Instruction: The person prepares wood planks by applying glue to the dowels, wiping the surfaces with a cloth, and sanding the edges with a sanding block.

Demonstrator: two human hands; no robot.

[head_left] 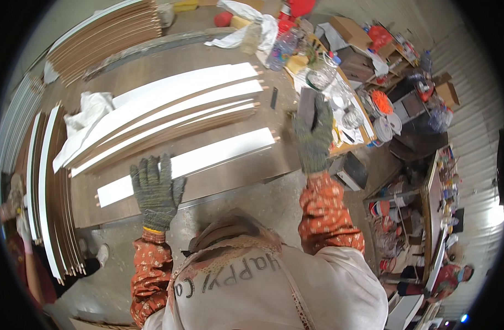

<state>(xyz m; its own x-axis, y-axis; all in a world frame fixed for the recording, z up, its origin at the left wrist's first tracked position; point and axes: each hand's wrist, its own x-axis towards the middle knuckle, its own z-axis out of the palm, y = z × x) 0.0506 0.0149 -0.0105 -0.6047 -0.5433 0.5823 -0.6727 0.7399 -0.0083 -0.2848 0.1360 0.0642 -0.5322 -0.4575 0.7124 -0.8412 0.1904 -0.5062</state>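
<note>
A long white board [224, 154] with small wooden pegs at its ends lies along the near edge of the brown work table [208, 190]. Near the left end of this board, my left hand [156, 190], in a dark green knit glove, lies flat with its fingers spread. My right hand [312, 135], gloved alike, is raised by the table's right end. It grips a flat, dark grey-brown rectangular block [306, 104] between thumb and fingers; what the block is I cannot make out. Behind the single board lies a pile of similar white boards [175, 102] with brown edges.
A white cloth [90, 113] rests on the pile's left end. More boards [51, 187] are stacked at the left, beside another person's hand [24, 223]. A small black bar [274, 98] lies on the table. Bottles, bags and tape crowd a side table [353, 140] at right.
</note>
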